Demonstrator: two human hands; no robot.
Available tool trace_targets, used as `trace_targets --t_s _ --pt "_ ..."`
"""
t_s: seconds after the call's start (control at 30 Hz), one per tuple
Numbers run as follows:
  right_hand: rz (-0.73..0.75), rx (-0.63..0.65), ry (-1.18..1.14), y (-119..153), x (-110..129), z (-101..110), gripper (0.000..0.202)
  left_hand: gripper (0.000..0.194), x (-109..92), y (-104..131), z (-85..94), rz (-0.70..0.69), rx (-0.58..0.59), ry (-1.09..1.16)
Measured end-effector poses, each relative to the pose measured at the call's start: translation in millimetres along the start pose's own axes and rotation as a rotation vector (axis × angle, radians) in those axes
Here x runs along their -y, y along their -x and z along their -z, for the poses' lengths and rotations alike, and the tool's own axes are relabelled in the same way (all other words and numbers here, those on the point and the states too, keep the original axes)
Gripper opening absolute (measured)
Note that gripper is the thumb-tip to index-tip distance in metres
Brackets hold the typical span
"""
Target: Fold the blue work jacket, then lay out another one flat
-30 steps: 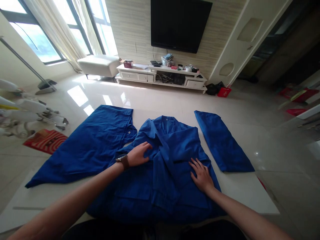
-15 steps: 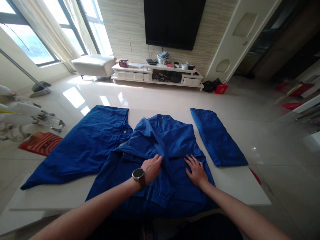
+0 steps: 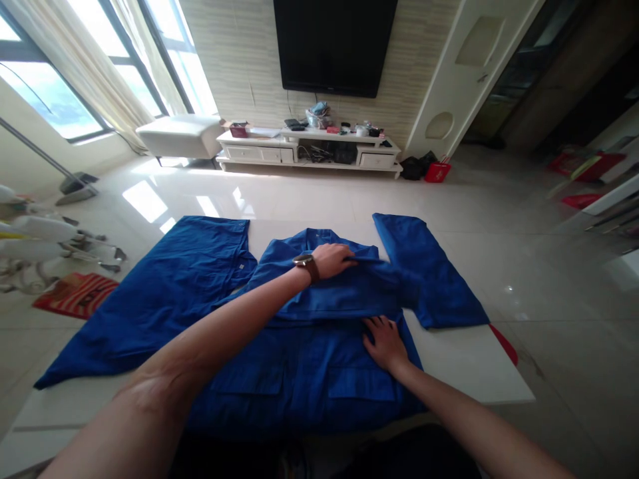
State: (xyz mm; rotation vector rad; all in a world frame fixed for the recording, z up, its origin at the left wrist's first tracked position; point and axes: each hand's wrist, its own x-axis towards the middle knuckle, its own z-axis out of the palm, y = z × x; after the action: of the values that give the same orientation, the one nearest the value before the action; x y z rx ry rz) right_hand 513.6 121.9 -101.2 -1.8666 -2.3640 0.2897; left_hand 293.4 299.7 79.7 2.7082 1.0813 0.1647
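Observation:
A blue jacket lies front up across the white table, its collar at the far end and two flap pockets near me. My left hand, with a watch on the wrist, is closed on a sleeve of the jacket just below the collar. That sleeve stretches across the chest, and its blurred end reaches toward the right. Flat on the jacket's right front, my right hand has its fingers apart, the tips at the sleeve's lower edge.
Left of the jacket lies a folded blue garment with a button at its far corner. Another folded blue garment is on the right. Beyond the table stand a white TV cabinet and a white stool. A red striped bag sits on the floor.
My left hand has moved away from me and to the right, drawing the sleeve across the jacket's chest. The pockets now show. My right hand has hardly moved.

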Motion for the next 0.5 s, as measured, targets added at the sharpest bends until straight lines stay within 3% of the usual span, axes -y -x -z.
trace_targets --t_s 0.07,0.13,0.23,0.3,0.37,0.5 --pt "-0.009 -0.013 -0.021 -1 1 1 0.052 0.047 12 -17 2.8 0.052 -0.011 -0.012" --pt "-0.008 -0.019 -0.038 -1 2 3 0.053 0.06 24 -20 -6.5 0.156 -0.049 -0.015" --pt "-0.011 -0.028 -0.041 -1 3 4 0.054 0.063 44 1 -30.0 0.364 -0.062 -0.001" --pt "-0.006 -0.037 -0.045 -1 4 4 0.054 0.06 55 29 -46.1 0.426 0.031 0.007" --pt "-0.006 -0.046 -0.05 -1 3 3 0.054 0.058 62 63 -61.3 0.329 0.126 0.011" --pt "-0.008 -0.054 -0.047 -2 3 0 0.054 0.024 58 116 -86.3 0.062 0.158 -0.07"
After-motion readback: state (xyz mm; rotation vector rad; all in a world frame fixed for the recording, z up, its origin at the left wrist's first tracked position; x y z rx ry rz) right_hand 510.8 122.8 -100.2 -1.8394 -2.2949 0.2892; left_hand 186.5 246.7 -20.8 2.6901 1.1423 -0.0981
